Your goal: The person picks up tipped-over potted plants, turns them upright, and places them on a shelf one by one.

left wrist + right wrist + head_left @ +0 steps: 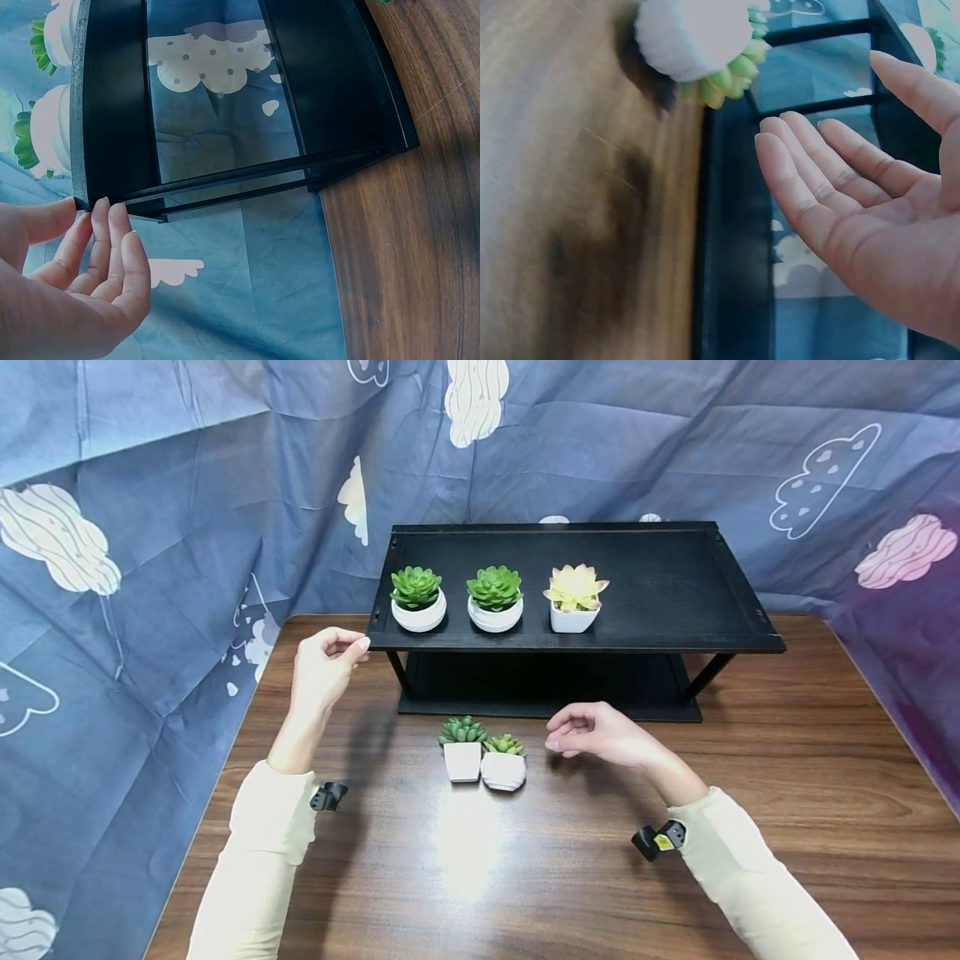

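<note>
My left hand (321, 670) pinches the front left corner of a black two-tier shelf (660, 585); in the left wrist view the thumb lies over the edge and the fingertips under it. On the top tier stand two green succulents in round white pots (420, 614) (496, 616) and a pale yellow succulent in a square white pot (574, 618). Two more succulents, one in a square white pot (462, 762) and one in a ribbed white pot (503, 770), sit side by side on the table. Right of them, my right hand (596, 732) hovers with loosely bent fingers, holding nothing.
The shelf stands on a brown wooden table (570, 868) near its back edge. Its lower tier (540, 685) lies in shadow under the top one. Blue cloth (622, 452) with white clouds hangs behind and at the sides.
</note>
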`<state>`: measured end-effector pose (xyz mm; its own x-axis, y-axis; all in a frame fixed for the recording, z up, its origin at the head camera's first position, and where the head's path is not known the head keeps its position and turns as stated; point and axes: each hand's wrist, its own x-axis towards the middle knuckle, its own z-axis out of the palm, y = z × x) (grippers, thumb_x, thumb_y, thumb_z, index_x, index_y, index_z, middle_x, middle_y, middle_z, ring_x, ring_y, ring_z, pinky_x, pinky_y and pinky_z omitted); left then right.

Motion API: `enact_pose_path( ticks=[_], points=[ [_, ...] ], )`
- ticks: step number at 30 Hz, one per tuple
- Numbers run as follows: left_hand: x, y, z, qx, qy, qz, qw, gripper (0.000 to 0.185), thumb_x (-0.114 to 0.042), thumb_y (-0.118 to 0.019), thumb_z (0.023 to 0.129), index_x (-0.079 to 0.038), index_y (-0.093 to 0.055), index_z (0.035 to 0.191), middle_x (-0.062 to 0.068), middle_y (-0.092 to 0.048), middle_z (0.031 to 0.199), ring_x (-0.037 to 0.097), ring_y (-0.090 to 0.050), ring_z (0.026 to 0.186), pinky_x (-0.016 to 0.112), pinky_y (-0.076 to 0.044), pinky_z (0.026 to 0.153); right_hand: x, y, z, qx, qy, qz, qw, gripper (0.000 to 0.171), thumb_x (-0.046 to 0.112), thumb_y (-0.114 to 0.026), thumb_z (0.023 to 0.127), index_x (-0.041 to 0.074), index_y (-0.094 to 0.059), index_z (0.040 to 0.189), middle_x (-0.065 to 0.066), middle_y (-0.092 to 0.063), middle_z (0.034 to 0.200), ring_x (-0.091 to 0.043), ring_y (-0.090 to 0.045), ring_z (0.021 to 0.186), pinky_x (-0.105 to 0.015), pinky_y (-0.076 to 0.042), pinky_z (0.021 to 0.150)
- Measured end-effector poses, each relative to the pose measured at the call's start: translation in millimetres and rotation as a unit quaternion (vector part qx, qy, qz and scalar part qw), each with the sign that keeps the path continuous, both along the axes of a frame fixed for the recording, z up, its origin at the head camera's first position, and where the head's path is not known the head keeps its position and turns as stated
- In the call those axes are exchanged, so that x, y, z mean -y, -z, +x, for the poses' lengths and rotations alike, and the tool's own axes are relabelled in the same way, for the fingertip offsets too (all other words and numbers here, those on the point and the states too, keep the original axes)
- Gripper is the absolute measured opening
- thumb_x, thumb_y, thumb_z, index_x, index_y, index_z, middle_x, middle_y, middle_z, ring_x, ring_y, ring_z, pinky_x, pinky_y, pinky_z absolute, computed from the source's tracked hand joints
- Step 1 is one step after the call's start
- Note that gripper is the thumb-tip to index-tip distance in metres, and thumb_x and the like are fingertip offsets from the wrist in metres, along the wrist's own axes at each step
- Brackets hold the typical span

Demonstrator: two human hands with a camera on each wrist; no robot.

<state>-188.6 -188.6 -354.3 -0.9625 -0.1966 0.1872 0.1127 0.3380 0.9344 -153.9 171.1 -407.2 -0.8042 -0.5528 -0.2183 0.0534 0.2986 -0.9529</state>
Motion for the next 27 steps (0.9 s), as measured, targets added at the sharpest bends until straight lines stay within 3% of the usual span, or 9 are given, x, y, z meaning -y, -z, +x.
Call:
enact_pose_path(
  ticks=[8,13,22,27],
  points=[
    [-0.6,0.8,-0.2,-0.007,0.002,0.0,1.0,0.019,-0.003,-0.062,0.084,0.013,-0.062,0.094,0.028,-0.063,0.087,-0.003,-0.057,0.057,0.014,-0.046,0.06,12.2,19.4,7.1,0.017,-0.008,0.003,1.0,0.036,0.008,-0.065,0.083,-0.018,-0.051,0.104,-0.011,-0.064,0.085,-0.018,-0.062,0.078,-0.042,-0.052,0.073],
    [-0.5,-0.7,0.7,0.002,0.003,0.005,1.0,0.019,-0.003,-0.062,0.084,0.012,-0.062,0.095,0.026,-0.064,0.086,-0.003,-0.057,0.057,0.014,-0.046,0.06,19.1,29.7,11.6,0.037,-0.007,-0.012,0.999,0.035,0.005,-0.066,0.082,-0.019,-0.05,0.102,-0.008,-0.063,0.081,-0.023,-0.063,0.077,-0.047,-0.051,0.072],
    [-12.1,-26.7,16.7,0.014,0.002,0.003,0.9999,0.017,0.003,-0.058,0.084,0.017,-0.06,0.094,0.027,-0.063,0.084,-0.006,-0.054,0.054,0.015,-0.045,0.059,28.0,40.6,17.0,0.059,0.014,0.009,0.998,0.034,0.011,-0.07,0.079,-0.013,-0.056,0.098,-0.005,-0.061,0.079,-0.02,-0.061,0.071,-0.042,-0.053,0.068],
    [-14.7,-31.1,20.3,0.016,0.003,0.003,0.9999,0.018,0.003,-0.058,0.085,0.017,-0.06,0.095,0.033,-0.06,0.089,-0.007,-0.053,0.054,0.014,-0.045,0.059,30.6,45.6,18.9,0.063,0.026,0.025,0.997,0.033,0.018,-0.072,0.078,-0.007,-0.057,0.094,-0.005,-0.062,0.077,-0.021,-0.061,0.071,-0.04,-0.053,0.066]
  ],
)
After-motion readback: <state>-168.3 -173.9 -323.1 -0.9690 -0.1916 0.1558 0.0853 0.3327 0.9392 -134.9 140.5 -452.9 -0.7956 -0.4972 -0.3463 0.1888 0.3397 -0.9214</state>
